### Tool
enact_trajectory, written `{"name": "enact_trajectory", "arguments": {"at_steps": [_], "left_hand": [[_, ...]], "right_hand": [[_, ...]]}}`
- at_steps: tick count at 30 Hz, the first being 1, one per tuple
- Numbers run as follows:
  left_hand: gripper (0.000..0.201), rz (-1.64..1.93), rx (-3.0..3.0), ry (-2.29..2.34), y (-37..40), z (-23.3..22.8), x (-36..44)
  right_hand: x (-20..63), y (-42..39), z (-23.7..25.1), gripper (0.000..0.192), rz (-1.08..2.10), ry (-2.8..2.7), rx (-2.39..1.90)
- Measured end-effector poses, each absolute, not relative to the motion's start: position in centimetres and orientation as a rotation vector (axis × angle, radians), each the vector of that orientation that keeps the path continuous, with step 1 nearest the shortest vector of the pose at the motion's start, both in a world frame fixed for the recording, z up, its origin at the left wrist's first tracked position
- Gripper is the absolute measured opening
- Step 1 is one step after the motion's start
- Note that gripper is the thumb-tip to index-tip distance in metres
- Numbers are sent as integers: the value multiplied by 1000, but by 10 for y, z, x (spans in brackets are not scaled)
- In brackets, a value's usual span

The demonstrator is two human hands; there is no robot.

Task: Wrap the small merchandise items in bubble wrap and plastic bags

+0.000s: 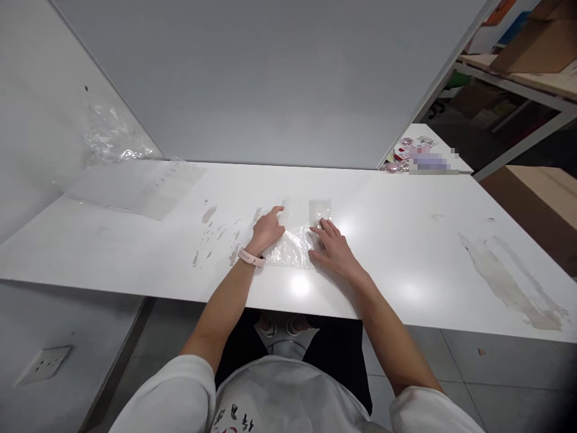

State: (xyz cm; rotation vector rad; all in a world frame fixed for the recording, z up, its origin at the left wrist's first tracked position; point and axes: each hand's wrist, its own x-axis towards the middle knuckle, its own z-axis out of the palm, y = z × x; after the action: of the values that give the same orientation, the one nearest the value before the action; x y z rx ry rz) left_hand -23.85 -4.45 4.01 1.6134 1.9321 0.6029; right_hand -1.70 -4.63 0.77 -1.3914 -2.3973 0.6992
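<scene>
Both hands flat, palms down near the worktop's [406,252] front edge: left hand [267,231] and right hand [332,248], fingers extended, pressing a clear plastic bag [295,240].

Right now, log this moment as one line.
left hand: flat on clear crinkled plastic bag | right hand: flat on bag | bag: on white table

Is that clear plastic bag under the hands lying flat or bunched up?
Mostly flat. The clear plastic bag lies spread on the white table, wrinkled, with the left hand and right hand pressing it down.
</scene>
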Motion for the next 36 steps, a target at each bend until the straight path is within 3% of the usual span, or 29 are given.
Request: {"name": "enact_trajectory", "arguments": {"at_steps": [7, 15, 19, 24, 27, 31, 36], "left_hand": [[69, 497, 1626, 1907, -45, 43, -239], [72, 485, 1614, 1935, -43, 41, -246], [72, 423, 1631, 2057, -39, 38, -254], [72, 405, 1647, 2094, -38, 36, -258], [71, 399, 1660, 2102, -37, 34, -259], [71, 396, 1653, 2124, -37, 34, -260], [69, 368, 1625, 2162, -36, 35, -266]], "right_hand": [[-9, -44, 16, 60, 610, -2282, -1508], [20, -35, 22, 59, 960, -1823, -1463], [31, -29, 14, 59, 708, -1767, -1650], [13, -33, 14, 35, 124, -1699, -1551], [-6, -41, 16, 36, 123, -1905, -1375], [-18, -49, 7, 58, 228, -2242, -1426], [-11, -46, -3, 52, 326, -2273, -1534]]}}
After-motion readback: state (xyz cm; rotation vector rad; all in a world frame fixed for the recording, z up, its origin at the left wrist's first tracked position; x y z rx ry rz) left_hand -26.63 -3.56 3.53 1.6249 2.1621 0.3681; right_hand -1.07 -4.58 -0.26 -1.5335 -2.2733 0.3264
